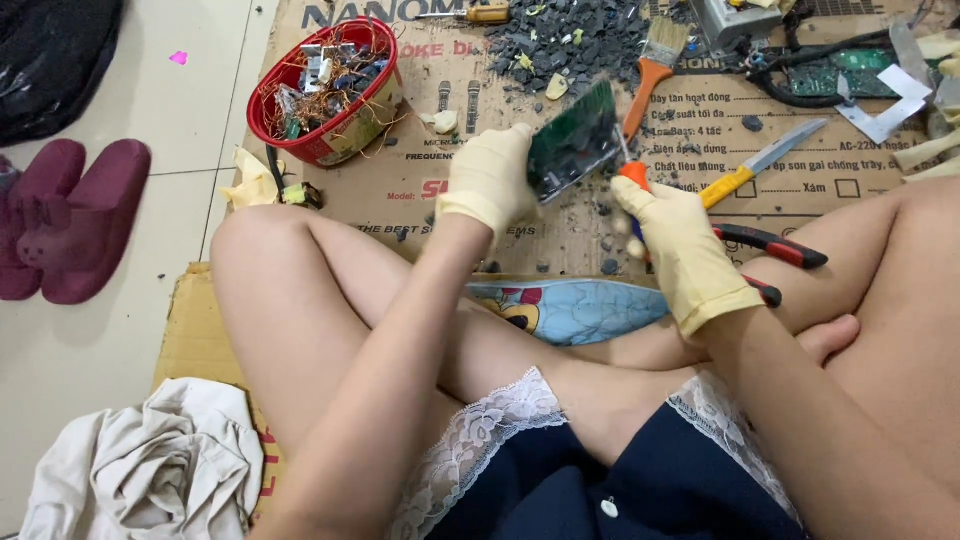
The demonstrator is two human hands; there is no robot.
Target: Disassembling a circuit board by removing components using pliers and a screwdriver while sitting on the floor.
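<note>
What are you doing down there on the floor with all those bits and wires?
A person sits cross-legged on cardboard, wearing pale gloves. The left hand holds up a green circuit board, and the right hand presses an orange-handled tool against its edge. Dark broken bits lie scattered ahead. A red bowl holds copper wire and small parts. A paintbrush, a knife and pliers lie nearby.

home floor workshop: tiled floor (pixel 190 120), slippers (pixel 65 220), cardboard (pixel 420 190), scattered tools.

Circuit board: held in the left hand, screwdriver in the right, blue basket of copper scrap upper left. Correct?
Not quite. The head view shows the basket is red, not blue. The left hand does hold the circuit board, the right hand the screwdriver.
</note>
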